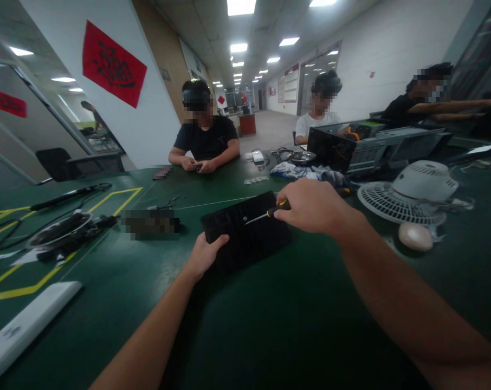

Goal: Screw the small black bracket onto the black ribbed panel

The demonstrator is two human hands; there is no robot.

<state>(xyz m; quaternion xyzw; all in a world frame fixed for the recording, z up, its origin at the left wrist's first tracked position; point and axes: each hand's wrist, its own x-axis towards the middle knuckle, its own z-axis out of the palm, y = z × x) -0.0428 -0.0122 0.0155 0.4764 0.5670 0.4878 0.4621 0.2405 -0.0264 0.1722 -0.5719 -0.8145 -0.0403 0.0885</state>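
A flat black rectangular case or panel point(245, 238) with a ribbed, recessed face lies tilted on the green table in front of me. My left hand point(207, 254) grips its left edge, thumb on top and the other fingers hidden behind or under it. In my right hand point(310, 206) is a screwdriver point(270, 213) with a yellow and black handle. Its thin metal shaft points left, and the tip is over the panel's face, close to a small round silvery spot point(245, 218). Whether the tip touches a screw, I cannot tell.
A white fan housing with a grille point(404, 200) and a pale rounded object point(415, 236) are on the right. Behind them is an open computer case point(363, 149). Cables point(62, 227) and a long white device point(30, 325) lie left. Several people sit around the table.
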